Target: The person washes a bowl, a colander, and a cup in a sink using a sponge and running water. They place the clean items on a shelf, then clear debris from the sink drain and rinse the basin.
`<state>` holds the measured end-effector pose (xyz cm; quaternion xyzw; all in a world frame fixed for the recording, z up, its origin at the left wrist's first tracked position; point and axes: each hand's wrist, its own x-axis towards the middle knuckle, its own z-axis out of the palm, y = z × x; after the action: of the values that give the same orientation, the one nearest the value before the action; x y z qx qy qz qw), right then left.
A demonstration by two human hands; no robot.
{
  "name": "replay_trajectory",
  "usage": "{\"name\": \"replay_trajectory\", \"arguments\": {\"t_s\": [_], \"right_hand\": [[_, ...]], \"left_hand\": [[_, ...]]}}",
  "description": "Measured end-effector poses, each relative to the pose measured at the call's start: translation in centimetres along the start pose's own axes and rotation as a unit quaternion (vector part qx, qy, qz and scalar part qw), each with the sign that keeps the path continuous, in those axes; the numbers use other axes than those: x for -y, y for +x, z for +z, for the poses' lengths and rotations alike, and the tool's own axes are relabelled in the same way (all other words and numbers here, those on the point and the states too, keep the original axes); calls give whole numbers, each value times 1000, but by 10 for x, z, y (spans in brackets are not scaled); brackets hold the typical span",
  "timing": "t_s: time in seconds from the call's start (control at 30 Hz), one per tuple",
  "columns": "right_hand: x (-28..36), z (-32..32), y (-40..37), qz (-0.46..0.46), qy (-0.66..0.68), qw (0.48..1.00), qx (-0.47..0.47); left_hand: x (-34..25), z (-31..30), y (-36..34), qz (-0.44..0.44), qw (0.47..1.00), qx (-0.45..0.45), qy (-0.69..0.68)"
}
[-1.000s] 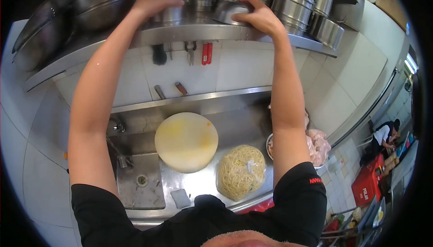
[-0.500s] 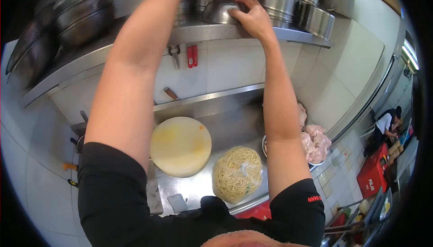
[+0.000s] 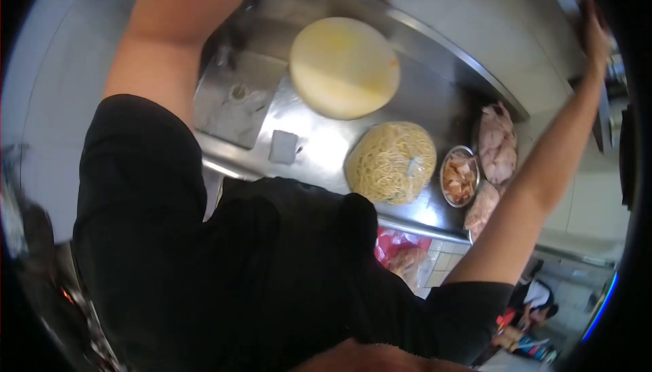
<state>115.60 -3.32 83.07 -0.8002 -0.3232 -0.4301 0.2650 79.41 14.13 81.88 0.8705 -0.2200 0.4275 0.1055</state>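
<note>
My right hand (image 3: 596,36) is raised at the upper right edge, beside the metal shelf. It is small and blurred, so its fingers and anything in them cannot be made out. My left forearm runs out of the top of the view, and my left hand is out of sight. Below my arms, a round yellowish-white board (image 3: 344,68) lies on the steel counter (image 3: 309,110). Beside it rests a clear bag of noodles (image 3: 392,163). An oval metal bowl of orange-pink pieces (image 3: 460,177) stands to its right.
Bagged pale raw meat (image 3: 498,144) lies at the counter's right end. A grey square block (image 3: 283,147) rests near the front edge, beside a sunken basin with a drain (image 3: 238,93). Another person (image 3: 538,297) is far off at the lower right.
The view has turned and tilted down, so the counter appears higher and the shelf has shifted to the upper right. The metal bowl at my right hand is no longer clearly visible.
</note>
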Motion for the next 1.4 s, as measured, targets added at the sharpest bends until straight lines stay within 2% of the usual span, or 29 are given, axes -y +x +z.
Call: {"name": "replay_trajectory", "arguments": {"t_s": [0.03,0.1,0.17,0.2,0.3,0.33,0.37,0.43,0.5,0.57,0.6,0.7,0.73,0.77,0.83,0.87,0.93,0.97,1.0,1.07,1.1,1.17,1.2,1.23,1.27,1.3,1.33,1.37,1.4], "right_hand": [[10,-4,-2,6,11,1000,-5],[33,-12,-21,0,117,993,3],[55,-25,-32,-1,176,984,9],[62,-32,-39,0,196,981,15],[52,-23,-33,27,167,986,9],[50,-22,-33,35,158,987,7],[49,-20,-33,43,152,987,6],[49,-19,-37,60,140,988,1],[48,-22,-43,81,135,987,-14],[52,-36,-56,108,149,982,-46],[58,-47,-65,121,165,976,-73],[97,-81,-134,158,304,931,-128],[109,-84,-174,169,369,909,-89],[126,-78,-232,188,414,890,-8],[177,-50,-360,270,436,839,182],[203,-29,-430,252,307,865,308],[317,10,-531,246,75,817,516],[324,19,-599,411,223,736,489],[329,27,-648,209,128,795,556],[363,32,-708,206,147,762,596],[387,36,-716,215,109,777,582],[386,33,-742,153,68,827,536],[381,33,-749,121,53,843,522],[386,43,-745,144,98,834,524],[394,61,-734,169,141,823,524],[404,81,-719,193,182,811,522],[427,108,-697,200,220,804,515],[446,138,-679,160,252,806,510],[465,170,-665,151,299,792,511]], "left_hand": [[-47,-25,-44,-132,986,101,-28],[-61,-64,-129,-307,903,239,-184],[-27,-72,-275,-471,788,246,-311],[-8,-75,-343,-505,780,256,-266],[10,-69,-538,-641,733,181,-139],[-3,-69,-563,-738,637,186,-120],[0,-61,-623,-770,592,199,-133],[4,-48,-688,-824,459,245,-223],[16,-23,-740,-833,410,273,-251],[43,4,-780,-819,392,322,-268],[60,24,-807,-801,416,338,-267],[122,100,-913,-728,563,346,-185],[144,101,-905,-733,565,346,-155],[166,98,-873,-738,566,346,-127],[205,120,-889,-750,582,306,-70],[234,143,-923,-755,598,267,-38],[276,176,-972,-710,646,261,103],[287,190,-985,-681,666,253,171],[284,190,-981,-665,669,270,191],[270,157,-946,-634,673,303,230],[276,152,-935,-674,633,361,123],[292,141,-924,-716,516,464,-79],[273,170,-952,-710,542,444,-70],[256,196,-980,-702,569,425,-57],[235,189,-959,-700,598,375,-113],[211,187,-951,-789,524,165,-276],[195,228,-979,-822,472,42,-318],[178,203,-933,-775,382,-95,-494],[169,193,-895,-767,391,-145,-487]]}}
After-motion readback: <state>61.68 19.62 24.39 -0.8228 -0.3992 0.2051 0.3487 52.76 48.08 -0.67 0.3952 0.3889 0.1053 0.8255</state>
